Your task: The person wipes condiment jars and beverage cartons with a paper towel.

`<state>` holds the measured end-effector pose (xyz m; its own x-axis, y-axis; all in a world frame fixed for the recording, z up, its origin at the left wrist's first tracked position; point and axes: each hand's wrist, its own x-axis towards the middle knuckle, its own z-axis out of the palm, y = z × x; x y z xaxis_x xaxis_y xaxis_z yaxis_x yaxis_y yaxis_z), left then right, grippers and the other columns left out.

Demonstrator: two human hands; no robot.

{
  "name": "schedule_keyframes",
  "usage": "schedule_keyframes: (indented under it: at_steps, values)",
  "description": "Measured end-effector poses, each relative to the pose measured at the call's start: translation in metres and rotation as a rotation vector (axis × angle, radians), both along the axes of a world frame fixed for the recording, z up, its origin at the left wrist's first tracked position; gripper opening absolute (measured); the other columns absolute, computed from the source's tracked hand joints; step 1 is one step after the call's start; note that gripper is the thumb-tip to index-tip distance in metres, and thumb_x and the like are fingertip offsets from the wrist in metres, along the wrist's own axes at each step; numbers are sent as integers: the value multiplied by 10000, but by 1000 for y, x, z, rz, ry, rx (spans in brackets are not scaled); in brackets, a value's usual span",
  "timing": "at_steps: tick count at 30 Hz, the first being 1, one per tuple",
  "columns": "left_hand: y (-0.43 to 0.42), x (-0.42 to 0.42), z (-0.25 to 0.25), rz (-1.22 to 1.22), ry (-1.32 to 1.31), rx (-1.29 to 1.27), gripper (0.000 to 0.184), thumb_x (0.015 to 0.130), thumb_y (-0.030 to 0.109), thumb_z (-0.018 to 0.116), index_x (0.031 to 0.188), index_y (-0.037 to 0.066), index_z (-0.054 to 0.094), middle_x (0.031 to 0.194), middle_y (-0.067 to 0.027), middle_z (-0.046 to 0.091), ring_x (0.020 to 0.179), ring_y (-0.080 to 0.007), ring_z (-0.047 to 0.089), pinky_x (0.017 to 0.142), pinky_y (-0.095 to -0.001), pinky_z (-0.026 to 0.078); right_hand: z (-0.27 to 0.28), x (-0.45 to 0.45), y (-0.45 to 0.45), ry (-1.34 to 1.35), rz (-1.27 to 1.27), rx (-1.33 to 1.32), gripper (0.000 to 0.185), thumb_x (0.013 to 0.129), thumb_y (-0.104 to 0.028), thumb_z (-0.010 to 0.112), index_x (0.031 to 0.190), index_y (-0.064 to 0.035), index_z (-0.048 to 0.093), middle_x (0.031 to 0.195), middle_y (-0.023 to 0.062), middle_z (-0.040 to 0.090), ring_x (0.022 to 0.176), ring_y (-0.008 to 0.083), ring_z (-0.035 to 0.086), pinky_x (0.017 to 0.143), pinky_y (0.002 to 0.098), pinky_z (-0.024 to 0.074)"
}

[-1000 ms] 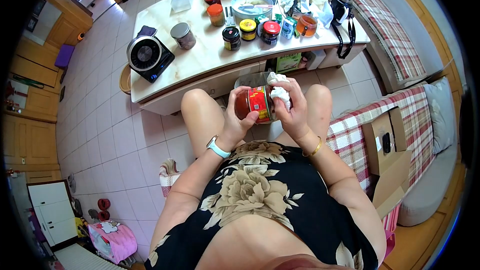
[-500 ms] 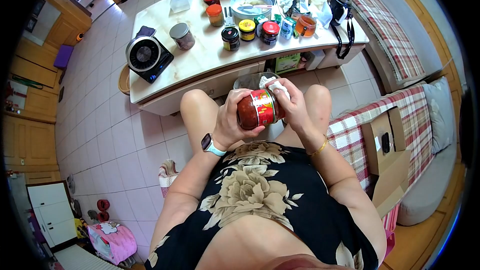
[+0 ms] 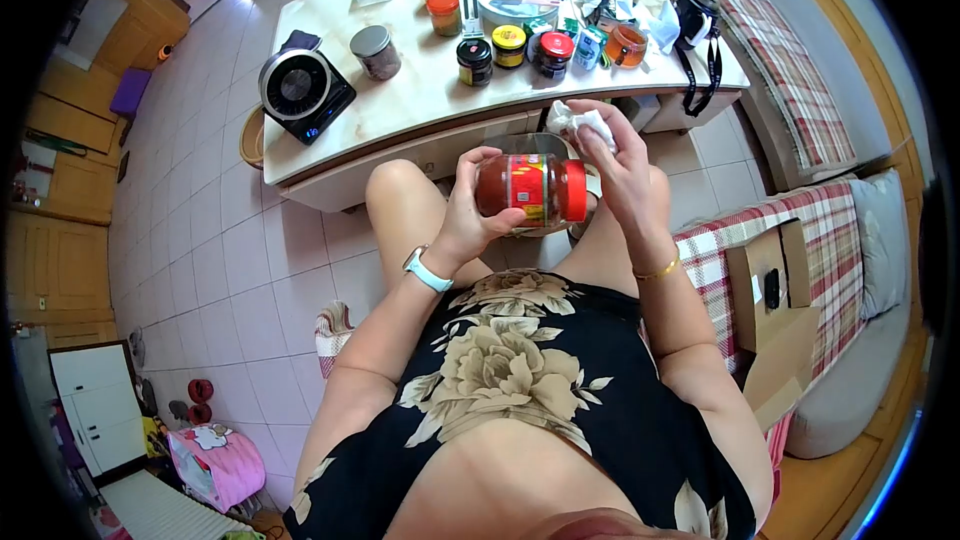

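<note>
My left hand [image 3: 475,215] is wrapped round a jar [image 3: 527,189] of dark red contents, with a red and yellow label and a red lid. The jar lies tilted on its side above my lap, its lid pointing right. A crumpled white tissue [image 3: 582,126] is pinched in the fingers of my right hand [image 3: 625,155]. That hand is apart from the jar, just above and right of the lid. Behind the jar, between my knees, a bin [image 3: 545,147] is partly hidden.
On the table [image 3: 330,140] stand a kitchen scale [image 3: 306,96], a grey-lidded jar [image 3: 376,52], several sauce jars [image 3: 475,62], a bowl [image 3: 518,0] and a camera with a strap [image 3: 697,18]. An open cardboard box [image 3: 775,330] lies on the checked seat at the right.
My right hand with the tissue has moved off the jar, up and to the right, uncovering the red lid. My left hand has turned the jar so that it lies more level.
</note>
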<state>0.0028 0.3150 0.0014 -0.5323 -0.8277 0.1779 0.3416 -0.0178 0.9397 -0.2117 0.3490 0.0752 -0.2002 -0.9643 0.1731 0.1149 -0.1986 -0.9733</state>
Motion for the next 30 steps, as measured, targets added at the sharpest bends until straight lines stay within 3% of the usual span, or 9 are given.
schedule_keyframes:
  at_steps: [3,8,11,14,18,23,27,29,30]
  values:
    - [-7,-3,-9,31,-260,-247,1114,672,178,951,1502,80,215,1336,-156,566,1173,-269,618,1040,-401,492,27,13,11,725,208,-308,392,854,-29,688,1243,-77,663,1302,140,645,1300,326,548,1064,429,462]
    - [0,1,-2,58,-282,-336,1266,652,143,947,1600,132,108,1427,-145,463,1314,-280,502,1100,-400,436,15,32,4,1043,326,-383,354,880,-132,691,1233,-102,671,1306,141,644,1320,366,525,1061,475,438]
    - [2,1,-2,91,-265,-380,1295,679,249,949,1608,106,59,1410,-169,495,1304,-280,520,1127,-398,409,2,18,-19,806,434,-263,288,970,-219,623,1198,-52,675,1172,188,676,1125,377,617,984,426,480]
    - [5,3,3,-50,-74,-163,1275,713,270,925,1603,92,29,1444,-221,504,1339,-307,513,1138,-401,390,-20,-7,-37,170,650,406,325,1052,-272,554,1179,-10,697,1090,108,736,946,221,689,848,337,535]
    - [9,7,0,106,15,-243,1189,731,307,914,1577,54,118,1420,-180,501,1289,-277,541,1127,-383,404,-57,-2,-29,-279,491,358,420,1071,-352,493,1257,-19,670,1129,81,722,939,113,678,820,263,550]
    - [-2,-1,-13,344,-91,-618,968,665,301,945,1419,47,393,1351,-179,545,1237,-350,561,1088,-436,439,-78,49,14,-1069,467,399,534,1021,-464,540,1401,-90,538,1376,115,592,1238,241,601,1002,412,514]
    - [-13,9,11,289,-467,-739,974,619,225,953,1409,61,408,1351,-161,568,1220,-374,574,1044,-460,478,-80,40,-4,-823,146,448,529,1019,-479,534,1379,-92,557,1330,106,624,1202,230,624,997,413,516]
    - [-17,12,8,266,-492,-708,977,617,203,952,1412,60,403,1345,-164,572,1220,-372,578,1045,-458,482,-102,26,-20,-62,130,60,450,1063,-418,480,1286,-49,610,1182,63,663,1037,145,640,869,310,524]
    - [-18,14,6,239,-518,-674,980,615,181,951,1415,59,398,1339,-168,576,1221,-370,582,1045,-457,487,-88,33,-19,-98,122,176,424,1082,-382,460,1221,-22,636,1107,47,668,955,106,621,800,274,508]
